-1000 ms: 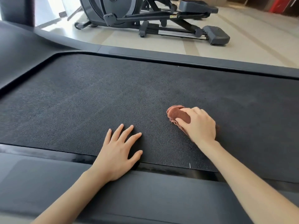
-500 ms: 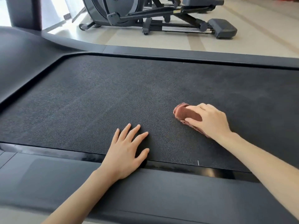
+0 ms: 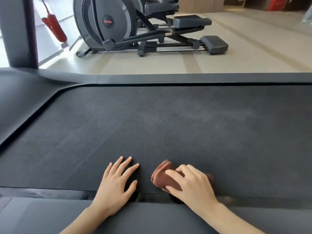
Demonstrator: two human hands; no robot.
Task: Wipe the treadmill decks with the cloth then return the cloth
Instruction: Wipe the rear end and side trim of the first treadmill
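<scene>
Hands on the treadmill belt, one pressing a folded cloth at its near edge.

The right hand lies over a folded brown cloth, fingers curled down onto it and thumb clamped against its near side, holding it to the dark textured belt just beside the near side rail. The left hand rests flat just left of the cloth, fingers spread apart and gripping nothing, its heel on the rail. Beyond the far side rail, an elliptical trainer stands on the pale floor, with a red punching bag to its left.
</scene>
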